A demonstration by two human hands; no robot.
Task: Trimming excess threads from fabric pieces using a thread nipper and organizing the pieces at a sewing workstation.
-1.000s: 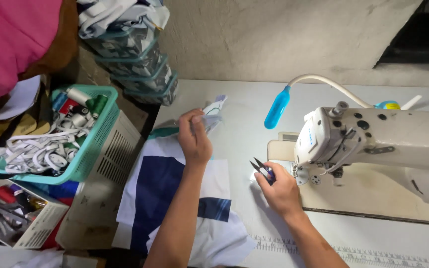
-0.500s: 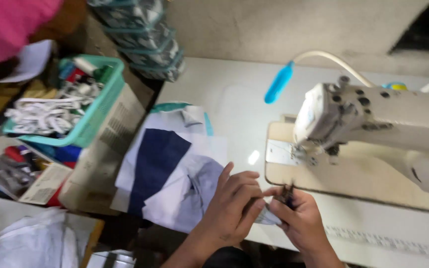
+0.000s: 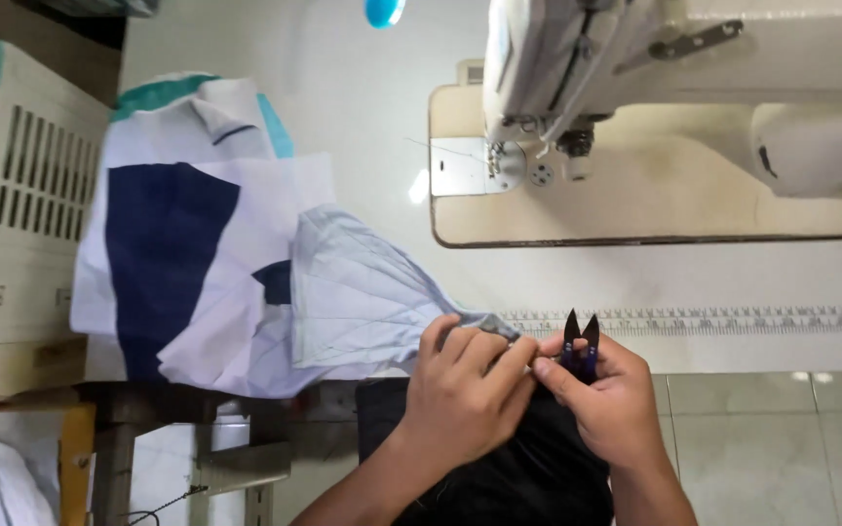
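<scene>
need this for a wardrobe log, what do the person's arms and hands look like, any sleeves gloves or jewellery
Both arms are bare as far as the head view shows: no sleeves reach the forearms or wrists. The left hand and right hand wear no gloves, and no rings, watch or bracelets show. Fingernails look short and unpainted. Anything above the forearms is out of frame.

White tabletop (image 3: 324, 97) carries a cream sewing machine (image 3: 694, 88) and a printed ruler strip (image 3: 713, 319). Pale tiled floor (image 3: 782, 438) lies below. Slatted cream crate (image 3: 21, 224) stands at left.

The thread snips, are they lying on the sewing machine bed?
No, the right hand holds the thread snips at the table edge, near the left hand.
</scene>
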